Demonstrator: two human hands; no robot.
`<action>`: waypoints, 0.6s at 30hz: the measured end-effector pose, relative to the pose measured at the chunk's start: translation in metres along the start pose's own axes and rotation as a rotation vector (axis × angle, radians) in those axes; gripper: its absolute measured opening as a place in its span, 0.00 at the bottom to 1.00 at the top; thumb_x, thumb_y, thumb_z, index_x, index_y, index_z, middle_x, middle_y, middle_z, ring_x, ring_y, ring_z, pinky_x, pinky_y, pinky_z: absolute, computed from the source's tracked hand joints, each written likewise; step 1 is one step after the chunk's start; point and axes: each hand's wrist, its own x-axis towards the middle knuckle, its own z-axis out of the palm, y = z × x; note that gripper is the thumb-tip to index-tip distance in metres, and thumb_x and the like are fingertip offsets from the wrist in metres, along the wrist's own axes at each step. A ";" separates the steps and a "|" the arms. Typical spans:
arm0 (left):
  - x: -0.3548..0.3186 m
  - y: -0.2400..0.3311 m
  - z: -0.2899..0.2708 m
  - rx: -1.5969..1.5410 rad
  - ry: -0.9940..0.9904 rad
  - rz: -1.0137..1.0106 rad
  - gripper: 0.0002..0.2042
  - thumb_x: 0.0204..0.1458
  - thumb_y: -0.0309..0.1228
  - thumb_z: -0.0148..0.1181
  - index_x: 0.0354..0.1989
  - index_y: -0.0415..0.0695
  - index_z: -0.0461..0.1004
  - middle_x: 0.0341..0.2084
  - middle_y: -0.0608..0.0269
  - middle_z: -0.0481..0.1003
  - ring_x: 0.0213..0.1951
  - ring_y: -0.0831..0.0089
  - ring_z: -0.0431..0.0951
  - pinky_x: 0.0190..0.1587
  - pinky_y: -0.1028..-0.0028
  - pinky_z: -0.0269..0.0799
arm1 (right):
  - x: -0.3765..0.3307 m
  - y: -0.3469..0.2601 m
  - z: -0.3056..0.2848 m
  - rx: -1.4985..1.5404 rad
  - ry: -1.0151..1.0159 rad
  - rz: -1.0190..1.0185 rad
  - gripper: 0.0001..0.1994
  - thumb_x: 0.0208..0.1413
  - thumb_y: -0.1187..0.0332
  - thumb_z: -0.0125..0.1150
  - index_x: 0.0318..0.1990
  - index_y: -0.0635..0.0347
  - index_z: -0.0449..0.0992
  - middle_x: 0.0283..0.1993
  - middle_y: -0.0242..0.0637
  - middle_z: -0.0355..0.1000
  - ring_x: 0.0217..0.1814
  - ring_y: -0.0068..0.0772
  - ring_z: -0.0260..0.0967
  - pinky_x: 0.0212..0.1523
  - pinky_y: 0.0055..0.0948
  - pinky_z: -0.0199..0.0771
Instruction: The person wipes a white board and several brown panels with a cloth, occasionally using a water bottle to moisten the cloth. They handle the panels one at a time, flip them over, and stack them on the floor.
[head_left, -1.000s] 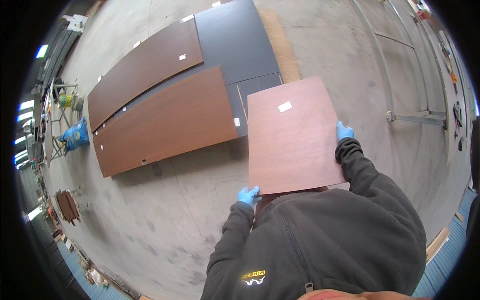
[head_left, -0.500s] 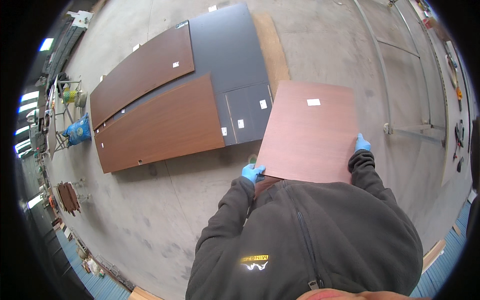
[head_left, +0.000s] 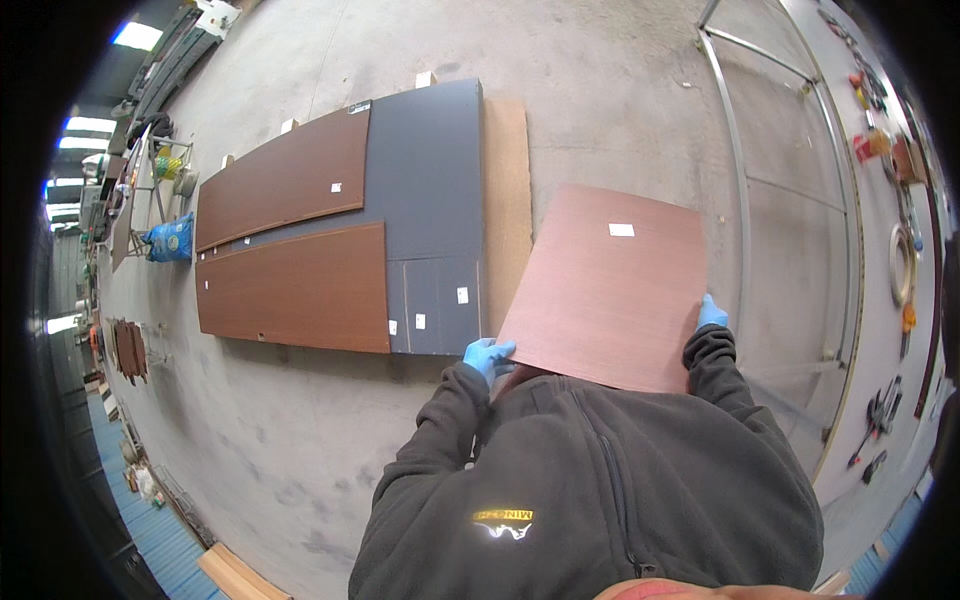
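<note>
Both hands grip one reddish-brown panel [head_left: 610, 290]: the left hand [head_left: 488, 355], in a blue glove, is closed over the panel's near left corner with its fingers curled onto the top face, and the right hand [head_left: 711, 312], gloved the same, is clamped on the right edge a little farther up, only its knuckles showing past the board. The panel is held off the ground in front of the person's chest, tilted so its far edge sits higher in the view, a small white sticker [head_left: 621, 230] near its far right corner.

As a judgement of progress, the work looks partly done. Several boards already lie flat on the concrete floor [head_left: 300, 440] to the person's left: two long dark brown curved panels [head_left: 295, 290], a grey sheet [head_left: 430, 180] between and beside them, and a pale strip of raw board [head_left: 507, 200] along the grey sheet's right side. The carried panel is not yet among them (its left edge overlaps the pale strip in the view, but it is clearly in the air, not resting). What seems left is to bring it over and lay it down; where exactly it belongs cannot be told. A metal frame [head_left: 740, 180] stands to the right, well apart from the laid boards
</note>
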 end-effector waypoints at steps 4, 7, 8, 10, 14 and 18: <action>0.041 0.061 0.044 -0.082 -0.011 0.023 0.17 0.59 0.32 0.68 0.52 0.35 0.75 0.44 0.57 0.80 0.43 0.66 0.82 0.43 0.68 0.80 | 0.074 -0.123 0.022 0.009 -0.085 -0.041 0.33 0.57 0.44 0.61 0.44 0.75 0.83 0.42 0.59 0.82 0.47 0.56 0.78 0.53 0.49 0.73; 0.084 0.112 0.075 -0.198 -0.022 0.014 0.15 0.61 0.32 0.67 0.50 0.36 0.75 0.44 0.57 0.81 0.42 0.65 0.82 0.42 0.69 0.81 | 0.118 -0.238 0.038 0.024 -0.126 -0.098 0.32 0.56 0.45 0.62 0.45 0.76 0.82 0.40 0.56 0.82 0.44 0.50 0.77 0.50 0.47 0.73; 0.094 0.137 0.082 -0.264 -0.083 0.013 0.17 0.59 0.31 0.69 0.52 0.34 0.75 0.43 0.56 0.81 0.44 0.65 0.82 0.45 0.67 0.79 | 0.126 -0.278 0.041 0.081 -0.163 -0.096 0.34 0.57 0.45 0.63 0.47 0.78 0.81 0.43 0.56 0.82 0.44 0.49 0.77 0.51 0.46 0.73; 0.128 0.192 0.099 -0.295 -0.075 0.053 0.15 0.59 0.31 0.69 0.50 0.36 0.76 0.42 0.58 0.81 0.43 0.66 0.82 0.43 0.68 0.79 | 0.150 -0.359 0.041 0.071 -0.271 -0.117 0.35 0.57 0.44 0.64 0.50 0.79 0.80 0.47 0.57 0.82 0.47 0.48 0.77 0.53 0.45 0.73; 0.156 0.291 0.137 -0.336 -0.060 0.081 0.13 0.58 0.31 0.70 0.46 0.40 0.76 0.40 0.61 0.81 0.40 0.69 0.83 0.39 0.70 0.78 | 0.192 -0.499 0.045 -0.088 -0.347 -0.159 0.37 0.59 0.44 0.62 0.57 0.79 0.76 0.57 0.60 0.78 0.62 0.52 0.75 0.61 0.43 0.70; 0.184 0.381 0.174 -0.320 0.003 0.085 0.16 0.57 0.35 0.71 0.47 0.41 0.76 0.41 0.61 0.81 0.40 0.70 0.82 0.40 0.71 0.76 | 0.254 -0.611 0.076 -0.189 -0.401 -0.195 0.39 0.57 0.42 0.61 0.60 0.77 0.75 0.61 0.63 0.76 0.67 0.55 0.72 0.65 0.43 0.69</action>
